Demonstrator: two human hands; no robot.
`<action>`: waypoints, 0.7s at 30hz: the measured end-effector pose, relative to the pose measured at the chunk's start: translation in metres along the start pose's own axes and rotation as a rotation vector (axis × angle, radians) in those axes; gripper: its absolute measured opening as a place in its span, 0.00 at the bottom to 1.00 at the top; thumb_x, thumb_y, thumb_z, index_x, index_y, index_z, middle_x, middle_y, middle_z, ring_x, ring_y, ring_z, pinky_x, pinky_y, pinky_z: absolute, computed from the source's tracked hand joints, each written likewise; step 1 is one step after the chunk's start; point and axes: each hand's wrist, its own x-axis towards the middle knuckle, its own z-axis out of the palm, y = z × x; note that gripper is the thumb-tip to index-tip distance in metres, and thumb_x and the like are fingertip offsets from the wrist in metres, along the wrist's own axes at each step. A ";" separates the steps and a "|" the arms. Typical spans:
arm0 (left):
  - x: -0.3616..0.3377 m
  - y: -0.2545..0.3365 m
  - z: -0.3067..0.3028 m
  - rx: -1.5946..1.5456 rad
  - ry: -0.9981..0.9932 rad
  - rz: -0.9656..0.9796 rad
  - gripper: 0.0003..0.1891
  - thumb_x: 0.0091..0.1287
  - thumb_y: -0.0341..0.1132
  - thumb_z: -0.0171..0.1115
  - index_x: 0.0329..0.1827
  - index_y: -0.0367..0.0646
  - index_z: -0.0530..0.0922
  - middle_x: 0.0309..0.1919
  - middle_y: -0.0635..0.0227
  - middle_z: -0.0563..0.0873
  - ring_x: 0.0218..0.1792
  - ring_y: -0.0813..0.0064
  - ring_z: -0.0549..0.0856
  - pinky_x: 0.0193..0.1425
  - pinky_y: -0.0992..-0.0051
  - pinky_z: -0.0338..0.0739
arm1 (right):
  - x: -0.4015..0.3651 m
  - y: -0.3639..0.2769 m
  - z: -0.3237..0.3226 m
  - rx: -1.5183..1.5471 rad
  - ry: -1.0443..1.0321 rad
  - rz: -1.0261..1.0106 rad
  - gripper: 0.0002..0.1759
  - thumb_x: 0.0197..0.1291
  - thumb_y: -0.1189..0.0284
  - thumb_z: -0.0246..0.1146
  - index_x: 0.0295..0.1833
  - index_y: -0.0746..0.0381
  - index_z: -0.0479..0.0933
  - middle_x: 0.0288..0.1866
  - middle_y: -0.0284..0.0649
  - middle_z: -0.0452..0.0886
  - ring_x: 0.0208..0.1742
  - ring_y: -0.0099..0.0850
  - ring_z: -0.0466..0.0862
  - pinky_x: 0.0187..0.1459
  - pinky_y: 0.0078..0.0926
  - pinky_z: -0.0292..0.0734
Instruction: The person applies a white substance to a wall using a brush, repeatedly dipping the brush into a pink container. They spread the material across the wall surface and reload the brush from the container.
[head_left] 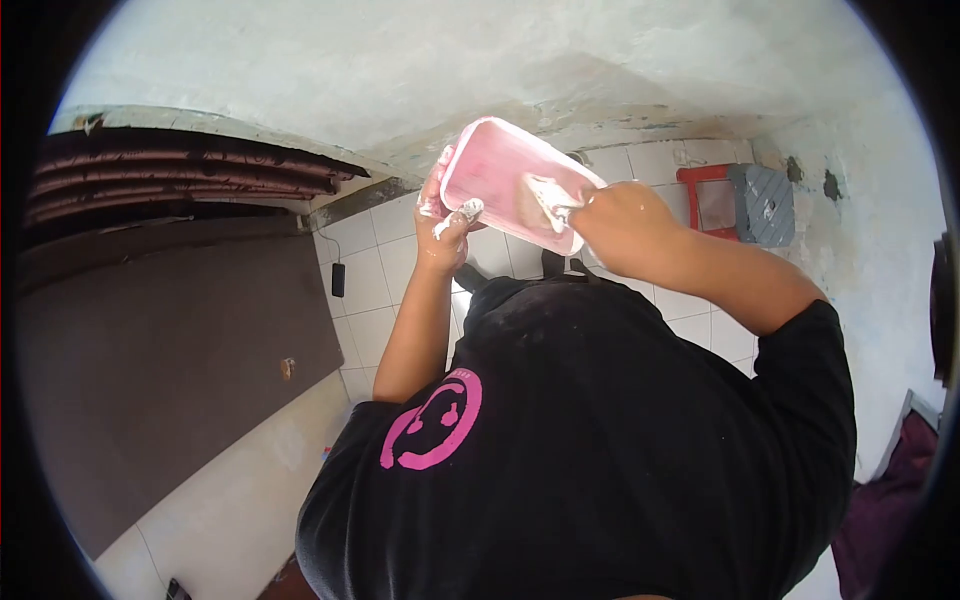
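My left hand (437, 222) grips the near-left end of a shallow pink plastic tray (492, 165), with the thumb over its rim. White paste is smeared on that thumb and fingers. The tray is tilted, its inside facing me, with a pale film over the pink. My right hand (628, 225) is closed around a scraper (548, 200) coated in white paste, at the tray's right end. The fingers hide its handle, and the paste covers much of its shape.
A patchy plastered wall (400, 60) rises right in front of me. To the right stands a red and grey stool (762, 205) on white floor tiles (385, 270). A brown board-like surface (180, 360) and dark red curtain (190, 180) lie left, with a black device (338, 280) nearby.
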 end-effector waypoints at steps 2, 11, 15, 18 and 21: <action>-0.001 0.007 0.000 -0.050 0.006 -0.025 0.41 0.52 0.30 0.65 0.71 0.38 0.58 0.59 0.59 0.74 0.57 0.66 0.78 0.55 0.65 0.81 | -0.003 0.001 -0.015 -0.059 -0.083 -0.031 0.12 0.48 0.76 0.61 0.41 0.61 0.80 0.38 0.47 0.82 0.36 0.42 0.84 0.36 0.39 0.79; -0.012 0.009 0.003 -0.067 0.091 -0.106 0.41 0.52 0.33 0.66 0.71 0.39 0.58 0.59 0.58 0.74 0.57 0.66 0.78 0.54 0.66 0.81 | 0.043 -0.022 0.022 0.041 0.288 -0.070 0.09 0.50 0.75 0.60 0.37 0.63 0.81 0.34 0.47 0.82 0.35 0.41 0.85 0.35 0.36 0.79; -0.013 -0.012 -0.023 -0.022 0.080 0.048 0.41 0.53 0.32 0.64 0.72 0.41 0.56 0.58 0.59 0.75 0.50 0.67 0.83 0.45 0.64 0.86 | 0.025 -0.006 0.008 0.009 0.068 -0.080 0.14 0.47 0.78 0.60 0.43 0.63 0.80 0.40 0.50 0.81 0.36 0.42 0.84 0.36 0.39 0.79; -0.013 -0.007 -0.014 -0.033 0.142 -0.047 0.41 0.54 0.31 0.63 0.73 0.42 0.56 0.58 0.59 0.75 0.51 0.66 0.82 0.46 0.60 0.85 | 0.024 0.003 -0.020 -0.104 -0.218 -0.095 0.13 0.46 0.78 0.61 0.40 0.64 0.81 0.35 0.49 0.82 0.34 0.42 0.85 0.34 0.39 0.79; -0.014 -0.002 0.006 -0.079 0.205 -0.060 0.36 0.56 0.32 0.62 0.70 0.42 0.59 0.56 0.57 0.76 0.50 0.63 0.83 0.45 0.58 0.86 | 0.040 -0.011 -0.033 -0.015 0.180 -0.162 0.06 0.46 0.75 0.62 0.31 0.62 0.82 0.35 0.43 0.84 0.33 0.37 0.85 0.33 0.35 0.79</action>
